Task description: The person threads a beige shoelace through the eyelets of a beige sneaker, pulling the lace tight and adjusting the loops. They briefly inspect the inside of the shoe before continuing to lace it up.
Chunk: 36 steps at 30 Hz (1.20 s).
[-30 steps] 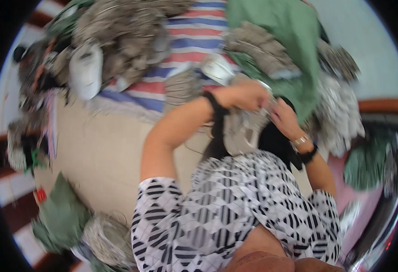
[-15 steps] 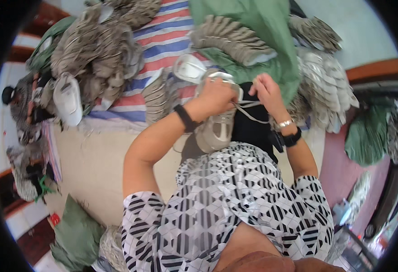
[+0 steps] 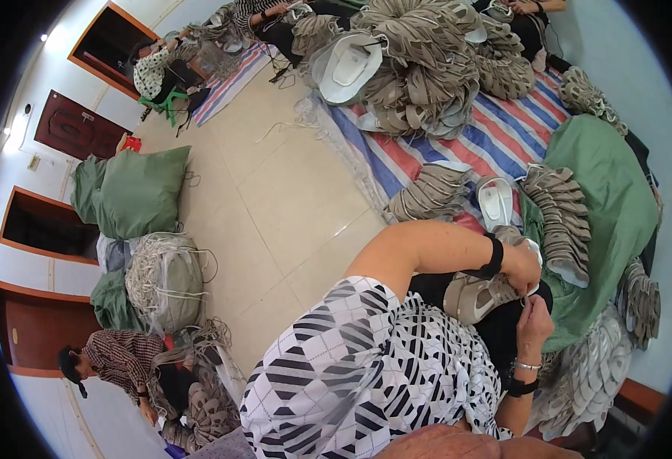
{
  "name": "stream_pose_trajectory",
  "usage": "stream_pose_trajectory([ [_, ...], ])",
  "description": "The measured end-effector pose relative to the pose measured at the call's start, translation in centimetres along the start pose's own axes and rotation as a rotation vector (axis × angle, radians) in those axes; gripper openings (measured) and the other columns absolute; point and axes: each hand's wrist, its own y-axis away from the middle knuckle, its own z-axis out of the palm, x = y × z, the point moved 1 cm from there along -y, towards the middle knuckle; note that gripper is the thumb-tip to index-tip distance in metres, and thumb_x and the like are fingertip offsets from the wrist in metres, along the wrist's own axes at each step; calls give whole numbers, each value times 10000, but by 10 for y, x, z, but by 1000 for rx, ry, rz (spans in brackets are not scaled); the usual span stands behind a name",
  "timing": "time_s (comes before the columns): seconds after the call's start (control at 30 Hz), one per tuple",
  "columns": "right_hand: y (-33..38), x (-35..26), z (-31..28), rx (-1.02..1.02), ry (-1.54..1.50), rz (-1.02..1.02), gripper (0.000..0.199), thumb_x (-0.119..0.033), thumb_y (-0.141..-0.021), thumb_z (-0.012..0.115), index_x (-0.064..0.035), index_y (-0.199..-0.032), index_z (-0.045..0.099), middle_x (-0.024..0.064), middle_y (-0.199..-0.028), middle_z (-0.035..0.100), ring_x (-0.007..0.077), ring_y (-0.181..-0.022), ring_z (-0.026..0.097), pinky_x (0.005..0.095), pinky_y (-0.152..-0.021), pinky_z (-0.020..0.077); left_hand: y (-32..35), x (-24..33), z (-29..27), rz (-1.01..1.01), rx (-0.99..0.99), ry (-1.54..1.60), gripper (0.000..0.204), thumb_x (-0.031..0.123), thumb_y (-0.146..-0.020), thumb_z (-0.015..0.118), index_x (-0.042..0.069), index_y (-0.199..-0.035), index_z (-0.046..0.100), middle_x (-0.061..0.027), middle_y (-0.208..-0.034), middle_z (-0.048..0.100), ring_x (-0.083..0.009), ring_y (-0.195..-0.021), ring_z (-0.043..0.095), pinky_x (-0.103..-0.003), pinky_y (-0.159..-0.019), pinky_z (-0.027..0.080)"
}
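Note:
A beige shoe upper [image 3: 471, 297] with cut-out openings and a pale sole side rests across my lap. My left hand [image 3: 521, 265] is closed over its collar end, the fingers partly hidden behind the shoe. Close below, my right hand [image 3: 535, 325] has its fingers pinched together at a thin pale shoelace beside the upper, mostly covered by the fingers. A white shoe-shaped piece [image 3: 495, 200] lies just beyond my left hand. Nested rows of beige uppers lie nearby, one row [image 3: 431, 191] on the striped sheet and another row [image 3: 558, 218] on the green sack cloth [image 3: 611, 183].
A large heap of uppers [image 3: 420, 69] covers the far part of the striped sheet [image 3: 397, 157]. Stuffed green sacks [image 3: 141, 191] and a bundle of pale laces [image 3: 164, 275] stand at left. A person [image 3: 125, 359] sits lower left; other people work farther back.
The view has swung left, bringing doors, sacks and other people in. My right hand has come from apart with the lace stretched out to close beside the shoe.

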Motion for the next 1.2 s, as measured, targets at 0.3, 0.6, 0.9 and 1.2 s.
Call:
stream_pose_trajectory([
  [0.3,-14,9,-19,-143,-255,353,124,-137,-861,591,-20,-877,628,135,-727,606,276,-657,602,348,-624,463,9,-7,-3,14,3,89,262,469,-671,728,294,-865,754,45,-885,679,-243,-1061,484,-530,-928,263],
  [0.6,-70,-10,-148,364,-1509,521,194,-17,-733,535,26,-906,611,163,-1088,562,230,-1045,513,364,-1032,335,12,2,-3,-68,-21,52,290,485,-655,747,244,-816,759,44,-842,675,-252,-1057,488,-540,-923,265],
  [0.9,5,53,-281,644,-1830,-22,230,-51,-742,688,-64,-820,472,11,-776,370,148,-724,348,313,-719,273,25,-26,-12,250,480,94,216,243,-715,688,121,-880,623,-83,-833,592,-297,-880,574,-414,-774,443],
  [1.2,27,86,-131,484,-748,865,319,-199,-880,635,-46,-1160,637,-54,-793,605,0,-564,371,167,-500,324,43,-36,-55,242,114,-121,245,45,-685,677,138,-901,606,-30,-956,571,-277,-1000,533,-399,-767,506],
])
